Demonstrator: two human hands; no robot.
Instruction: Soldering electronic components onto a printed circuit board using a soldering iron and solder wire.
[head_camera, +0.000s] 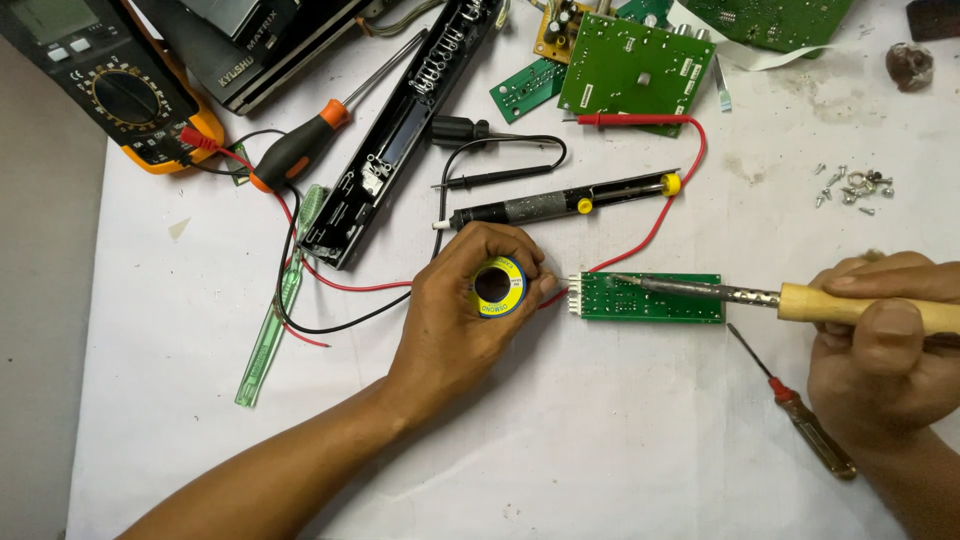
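Observation:
My left hand (462, 315) is closed around a small solder spool (498, 287) with a yellow and blue rim, resting on the white sheet just left of a small green circuit board (665, 302). My right hand (885, 340) grips the wooden handle of a soldering iron (760, 296). Its metal tip lies over the top left part of the board. The board has a white connector on its left end.
A desoldering pump (560, 203), red and black probe leads (640, 121), an orange-handled screwdriver (300, 148), a long black casing (400, 130) and a multimeter (120, 85) lie at the back. More green boards (625, 65) sit top centre. Loose screws (855, 188) lie right; a thin red screwdriver (795, 405) lies below.

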